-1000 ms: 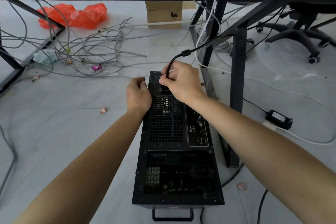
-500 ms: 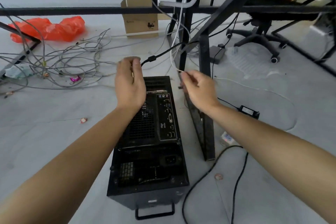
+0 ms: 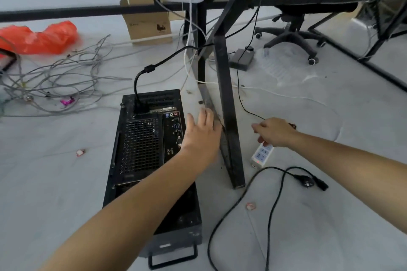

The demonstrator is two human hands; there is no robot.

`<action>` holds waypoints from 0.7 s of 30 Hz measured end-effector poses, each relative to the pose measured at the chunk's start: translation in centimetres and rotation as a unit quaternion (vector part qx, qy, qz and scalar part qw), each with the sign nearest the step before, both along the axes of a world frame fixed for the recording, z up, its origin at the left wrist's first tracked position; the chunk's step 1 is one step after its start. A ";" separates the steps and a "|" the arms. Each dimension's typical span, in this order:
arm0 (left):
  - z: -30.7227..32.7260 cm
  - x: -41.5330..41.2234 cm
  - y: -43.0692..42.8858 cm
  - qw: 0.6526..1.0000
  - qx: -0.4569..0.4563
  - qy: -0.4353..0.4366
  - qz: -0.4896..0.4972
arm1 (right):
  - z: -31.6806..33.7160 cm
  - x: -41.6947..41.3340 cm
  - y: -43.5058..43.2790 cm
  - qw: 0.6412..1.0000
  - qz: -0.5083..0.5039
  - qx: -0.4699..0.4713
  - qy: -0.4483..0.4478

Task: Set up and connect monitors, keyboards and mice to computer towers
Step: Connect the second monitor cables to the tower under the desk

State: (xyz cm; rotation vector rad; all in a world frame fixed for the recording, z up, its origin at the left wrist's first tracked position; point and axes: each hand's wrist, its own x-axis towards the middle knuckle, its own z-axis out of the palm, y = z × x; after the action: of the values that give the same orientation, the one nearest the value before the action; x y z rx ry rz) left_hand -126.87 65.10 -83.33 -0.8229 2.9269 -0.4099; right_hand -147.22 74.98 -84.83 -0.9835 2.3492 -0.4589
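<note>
**A:** Where is everything?

**B:** A black computer tower (image 3: 141, 149) lies on the floor with its port panel facing up. One thick black cable (image 3: 149, 68) is already plugged in near the panel's far end. The left hand (image 3: 202, 134) hovers over the tower's right edge, beside a counter leg (image 3: 226, 116), with its fingers straight and holding nothing. The right hand (image 3: 273, 131) is just above a white power strip (image 3: 262, 154). Its fingers are curled, and I cannot tell whether they grip anything.

**A:** How should this step go?

**B:** It looks like power comes next. A loose power cord (image 3: 275, 200) lies near the strip. I would seat it in the tower first, with the other hand steadying the case, then plug it into the strip. The left forearm hides the tower's lower panel.

**A:** Any containers?

**B:** A cardboard box (image 3: 147, 20) stands open further back, and its contents are out of sight. A red plastic bag (image 3: 37, 37) lies crumpled, and I cannot tell what is in it.
</note>
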 end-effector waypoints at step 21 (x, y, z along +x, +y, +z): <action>0.2 3.2 -3.0 0.998 -0.031 -0.061 -0.009 | -6.4 -1.4 -2.1 0.977 0.141 0.161 0.025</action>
State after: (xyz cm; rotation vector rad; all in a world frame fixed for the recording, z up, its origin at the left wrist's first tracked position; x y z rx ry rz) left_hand -123.65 62.07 -83.18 -0.7511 2.8235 -0.5360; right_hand -148.67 72.88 -91.25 -1.1514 2.1874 0.0574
